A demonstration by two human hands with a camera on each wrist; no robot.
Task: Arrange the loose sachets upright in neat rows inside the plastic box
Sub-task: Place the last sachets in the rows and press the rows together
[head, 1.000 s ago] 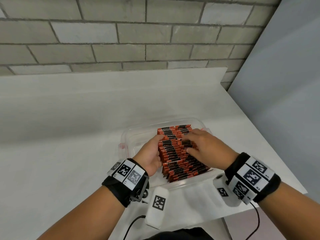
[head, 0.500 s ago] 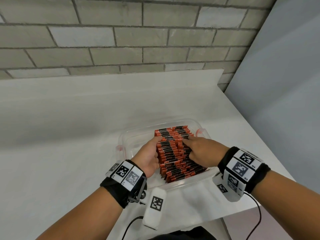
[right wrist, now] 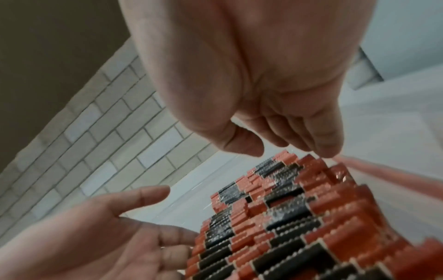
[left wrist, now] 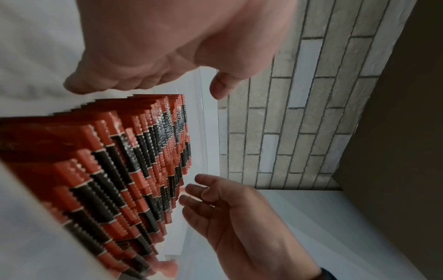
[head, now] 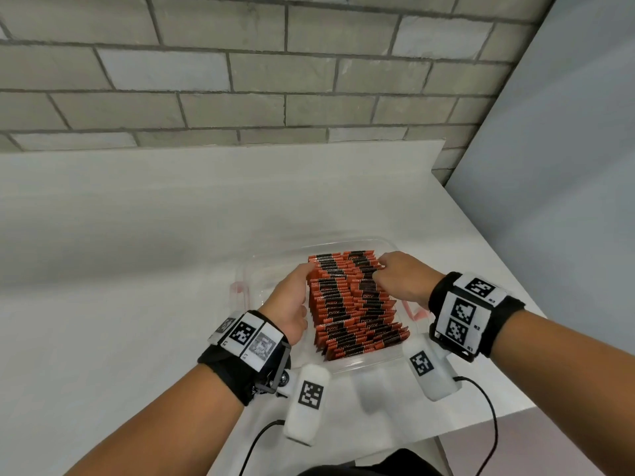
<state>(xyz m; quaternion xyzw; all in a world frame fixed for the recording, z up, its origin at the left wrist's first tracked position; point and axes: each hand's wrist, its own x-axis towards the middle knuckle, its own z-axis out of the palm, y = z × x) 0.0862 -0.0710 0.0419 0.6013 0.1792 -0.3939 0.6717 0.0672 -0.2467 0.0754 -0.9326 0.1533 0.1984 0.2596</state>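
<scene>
Flanking the upright sachets (head: 354,304), left hand (head: 292,304) and right hand (head: 403,283) lie relaxed.

The print on the sachets (head: 347,304) is too small to read from the head view. The right hand (head: 400,281) covers their far right tops and part of the plastic box (head: 364,364) rim. In the right wrist view the near sachets (right wrist: 335,236) blur and run off the edge.
</scene>
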